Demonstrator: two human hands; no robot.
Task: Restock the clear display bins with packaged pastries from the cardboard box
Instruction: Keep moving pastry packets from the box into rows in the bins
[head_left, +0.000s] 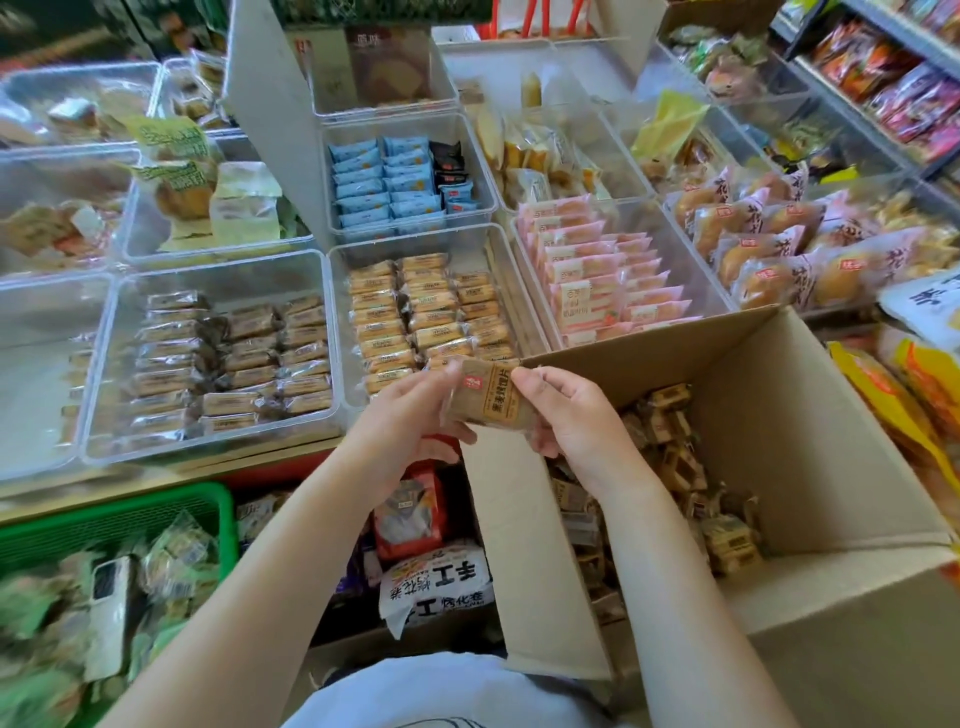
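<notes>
A brown packaged pastry (488, 395) with a small red label is held between both hands, just above the near left corner of the cardboard box (831, 467). My left hand (410, 421) grips its left end and my right hand (566, 421) pinches its right end. The box holds many loose brown pastry packets (675, 467). Right behind the hands stands a clear display bin (340, 332) filled with neat rows of tan pastries. Another clear bin (104, 364) to its left carries similar brown packets in rows.
More clear bins with blue packets (384, 182), pink packets (597, 275) and buns (769, 249) fill the counter behind. A green basket (119, 509) with a phone sits low left. Bagged snacks (436, 577) lie below the counter edge, and yellow bags (909, 395) lie right of the box.
</notes>
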